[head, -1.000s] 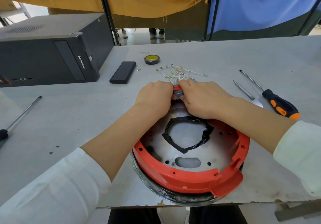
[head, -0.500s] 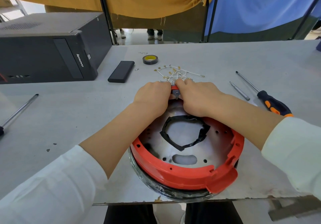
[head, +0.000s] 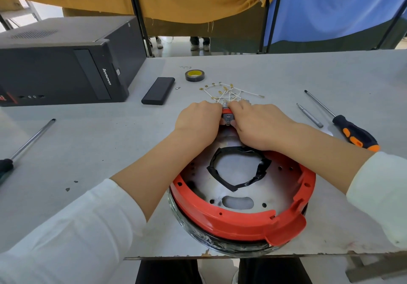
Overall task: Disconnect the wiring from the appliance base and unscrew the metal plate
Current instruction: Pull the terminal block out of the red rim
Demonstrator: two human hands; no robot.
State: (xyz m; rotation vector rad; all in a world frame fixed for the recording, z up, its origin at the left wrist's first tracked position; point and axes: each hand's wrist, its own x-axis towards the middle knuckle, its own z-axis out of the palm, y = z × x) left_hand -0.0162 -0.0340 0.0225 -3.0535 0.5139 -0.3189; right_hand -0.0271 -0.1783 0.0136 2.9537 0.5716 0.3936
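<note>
We are judging the wiring job to be well under way but not finished. A loose bundle of thin white wires (head: 229,93) with brass ends is lying on the table (head: 286,74) just beyond our fingertips, so most of the leads seem to be off already. What is holding us up is a small grey connector (head: 227,119) at the far rim of the round red base (head: 242,222), and both hands are crowding it. The metal plate (head: 259,189) inside the red ring, with its torn black gasket (head: 240,169), is sitting close under our wrists, and we are seeing no sign that it is being unscrewed; that whole step looks to be ahead of us.

Our left hand (head: 198,121) is curling tight, knuckles up, its fingers tucking in against the left side of the connector. Our right hand (head: 259,125) is doing the same from the other side, thumb and fingers narrowing to a pinch on the grey piece. We cannot tell exactly which fingers are gripping, since the backs of the hands are hiding them.

The orange-and-black screwdriver (head: 352,133) is waiting well off to the right of our right hand, with a loose bit (head: 309,115) lying between them. A second screwdriver (head: 28,140) is lying far to the left of our left hand.
</note>
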